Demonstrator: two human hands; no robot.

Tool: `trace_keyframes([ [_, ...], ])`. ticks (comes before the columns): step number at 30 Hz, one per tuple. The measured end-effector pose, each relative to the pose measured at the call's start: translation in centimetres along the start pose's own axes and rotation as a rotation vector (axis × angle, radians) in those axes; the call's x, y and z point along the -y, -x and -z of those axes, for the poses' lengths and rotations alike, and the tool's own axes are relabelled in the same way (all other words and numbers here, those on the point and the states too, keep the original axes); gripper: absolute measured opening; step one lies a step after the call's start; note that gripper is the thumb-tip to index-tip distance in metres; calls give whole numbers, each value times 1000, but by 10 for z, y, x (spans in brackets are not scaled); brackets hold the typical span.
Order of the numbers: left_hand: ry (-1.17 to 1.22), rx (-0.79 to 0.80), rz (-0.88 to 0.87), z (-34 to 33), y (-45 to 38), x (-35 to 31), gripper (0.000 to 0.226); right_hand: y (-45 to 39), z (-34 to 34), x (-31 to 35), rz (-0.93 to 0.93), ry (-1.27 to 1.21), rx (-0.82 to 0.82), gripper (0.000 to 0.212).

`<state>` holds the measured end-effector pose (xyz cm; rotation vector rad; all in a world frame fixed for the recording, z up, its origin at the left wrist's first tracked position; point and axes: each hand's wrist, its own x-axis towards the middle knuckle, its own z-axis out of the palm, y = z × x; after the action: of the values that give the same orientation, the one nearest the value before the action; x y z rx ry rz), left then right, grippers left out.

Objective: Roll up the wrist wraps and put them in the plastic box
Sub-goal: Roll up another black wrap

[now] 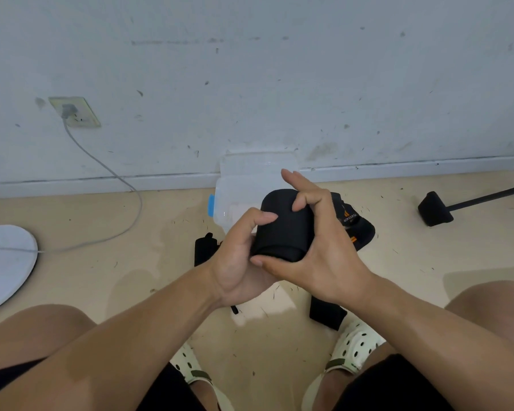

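Note:
A black wrist wrap (285,226), rolled into a thick cylinder, is held above the floor between both hands. My left hand (238,256) cups it from the left and below, thumb on top. My right hand (318,244) grips it from the right, with the thumb under the roll's near end and the index finger raised. Behind the roll stands a clear plastic box (244,185) with a blue latch, against the wall. More black wraps lie on the floor: one with orange marks (359,229) at the right, one strip (204,247) at the left, one (327,314) near my right foot.
A white wall with a socket and grey cable (113,173) runs along the back. A white round object (3,262) lies at the left, a black foot on a rod (435,209) at the right. My knees and white clogs (353,348) frame the beige floor.

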<state>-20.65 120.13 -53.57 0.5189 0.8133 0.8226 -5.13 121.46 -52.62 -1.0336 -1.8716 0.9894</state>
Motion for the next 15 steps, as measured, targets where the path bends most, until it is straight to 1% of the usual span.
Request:
trace_keyframes([
  [3, -63, -20, -49, -3, -1, 0, 39, -1, 4, -2, -4, -6, -6, 77],
  [5, -220, -92, -81, -4, -3, -5, 40, -2, 7, -4, 11, 52, -12, 76],
  [7, -415, -133, -70, -3, -6, -14, 54, -4, 9, -7, 50, 141, 6, 72],
  [8, -499, -137, -52, -1, -6, -18, 63, -5, 10, -9, 64, 177, 32, 72],
  [9, -558, -132, -35, 1, -6, -22, 68, -5, 12, -11, 68, 210, 65, 75],
  [10, -595, -124, -20, 2, -5, -23, 65, -5, 13, -13, 68, 248, 101, 83],
  [13, -654, -127, -8, 1, -5, -16, 47, -4, 15, -15, 86, 331, 194, 116],
  [15, -648, -168, -23, -3, -4, -8, 35, -4, 15, -14, 99, 352, 233, 126],
])
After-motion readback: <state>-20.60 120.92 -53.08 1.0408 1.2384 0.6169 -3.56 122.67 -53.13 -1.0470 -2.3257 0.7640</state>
